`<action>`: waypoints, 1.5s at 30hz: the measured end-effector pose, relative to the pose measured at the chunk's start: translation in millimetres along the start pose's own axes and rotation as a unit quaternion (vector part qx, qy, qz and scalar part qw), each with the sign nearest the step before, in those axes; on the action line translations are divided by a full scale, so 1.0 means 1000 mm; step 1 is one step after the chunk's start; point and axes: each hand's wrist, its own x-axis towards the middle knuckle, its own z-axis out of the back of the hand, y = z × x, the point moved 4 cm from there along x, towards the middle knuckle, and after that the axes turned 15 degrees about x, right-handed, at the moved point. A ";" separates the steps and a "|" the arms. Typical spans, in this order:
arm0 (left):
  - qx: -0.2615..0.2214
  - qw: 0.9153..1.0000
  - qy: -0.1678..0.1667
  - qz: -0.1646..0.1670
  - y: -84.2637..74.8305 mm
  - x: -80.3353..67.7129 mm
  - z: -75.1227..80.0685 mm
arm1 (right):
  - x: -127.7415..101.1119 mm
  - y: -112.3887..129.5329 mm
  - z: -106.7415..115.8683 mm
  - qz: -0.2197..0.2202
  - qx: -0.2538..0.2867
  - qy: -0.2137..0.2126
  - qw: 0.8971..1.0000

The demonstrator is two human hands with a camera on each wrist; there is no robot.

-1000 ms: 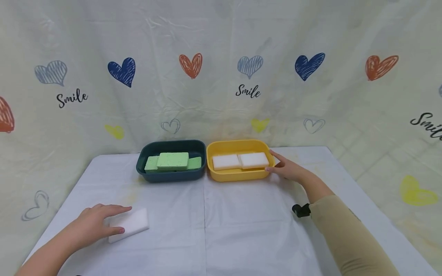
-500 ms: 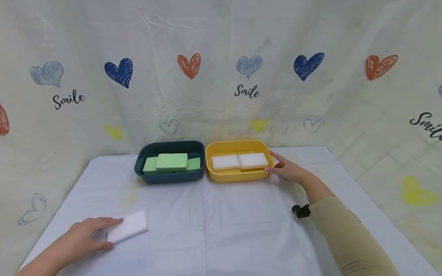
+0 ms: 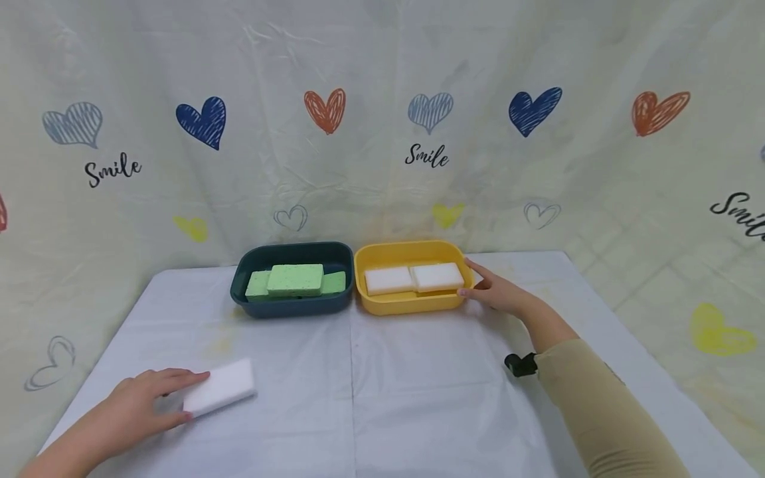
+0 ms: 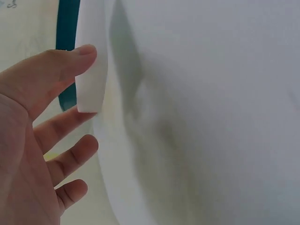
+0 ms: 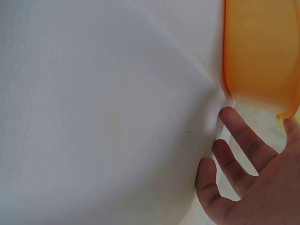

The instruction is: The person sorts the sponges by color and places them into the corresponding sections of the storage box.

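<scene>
Loose white sponge (image 3: pixel 219 395): lies flat on the table (image 3: pixel 382 398) near its front left corner, well apart from both tubs – the long side runs slantwise, the right end a little farther back

Left hand (image 3: pixel 140 409): rests at the left end of that sponge, fingers fairly straight; the forefinger lies along the sponge's far edge and the thumb touches the near corner. In the left wrist view the thumb (image 4: pixel 56 75) presses against the sponge's narrow end (image 4: pixel 91 61) while the other fingers stay spread and loose below it – a light touch on the block, which lies on the cloth

Right hand (image 3: pixel 496 290): far back on the right, laid against the right wall of the yellow tub (image 3: pixel 412 302); fingers straight and a little fanned. The right wrist view shows the fingertips (image 5: pixel 234 124) at the foot of the orange-yellow wall (image 5: pixel 258 51), the palm down on the cloth

Yellow tub contents: two white sponges (image 3: pixel 414 278) side by side, touching, filling most of the floor

Dark blue-green tub (image 3: pixel 293 302): stands just left of the yellow one, the rims touching or nearly so; it holds green sponges (image 3: pixel 295 279), one stacked on top of the others

Right forearm: a beige sleeve (image 3: pixel 597 405) runs in from the lower right, with a small black strap piece (image 3: pixel 518 364) at the wrist

Backdrop: a pale cloth (image 3: pixel 382 133) printed with hearts and the word Smile hangs behind the table
</scene>
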 end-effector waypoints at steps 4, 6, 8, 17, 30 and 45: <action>-0.023 0.999 -0.037 -0.008 -0.007 0.004 0.014 | -0.002 0.001 0.001 0.000 0.002 -0.001 1.000; -0.031 0.998 -0.047 -0.012 -0.010 0.009 0.020 | -0.002 0.001 0.001 -0.001 0.002 -0.002 1.000; -0.036 0.998 -0.054 -0.019 -0.014 0.014 0.025 | -0.003 0.001 0.002 -0.002 0.003 -0.003 1.000; -0.038 0.997 -0.060 -0.043 -0.036 0.049 0.052 | -0.002 -0.004 0.003 -0.003 0.002 -0.004 1.000; -0.052 0.994 -0.048 -0.081 -0.090 0.128 0.087 | -0.001 -0.002 0.002 0.002 0.008 -0.006 1.000; -0.056 0.996 -0.003 -0.070 -0.156 0.215 0.094 | 0.000 0.000 0.001 0.001 0.007 -0.007 1.000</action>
